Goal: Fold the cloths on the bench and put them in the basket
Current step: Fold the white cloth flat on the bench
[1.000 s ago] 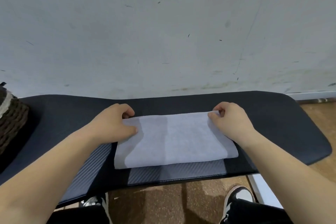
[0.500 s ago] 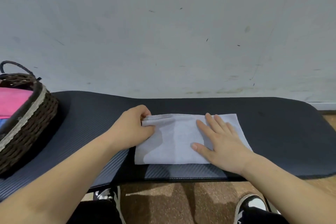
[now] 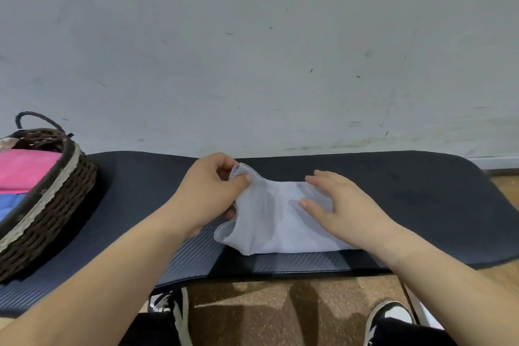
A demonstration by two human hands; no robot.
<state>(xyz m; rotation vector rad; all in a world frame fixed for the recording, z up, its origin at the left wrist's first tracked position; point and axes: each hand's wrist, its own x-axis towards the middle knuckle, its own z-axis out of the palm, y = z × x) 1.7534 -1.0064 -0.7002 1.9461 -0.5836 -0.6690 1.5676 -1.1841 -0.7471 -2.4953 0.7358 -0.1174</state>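
Where the bench (image 3: 421, 191) reaches its left end, a woven basket (image 3: 57, 177) stands, holding a folded pink cloth (image 3: 25, 168) with a blue cloth (image 3: 11, 202) beside it. At mid-bench, near the front edge, the left hand (image 3: 207, 191) pinches the lifted left end of a pale folded cloth (image 3: 269, 222). The right hand (image 3: 345, 208) lies on its right half, fingers extended and flat.

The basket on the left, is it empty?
No, the basket holds a pink cloth and a blue cloth.
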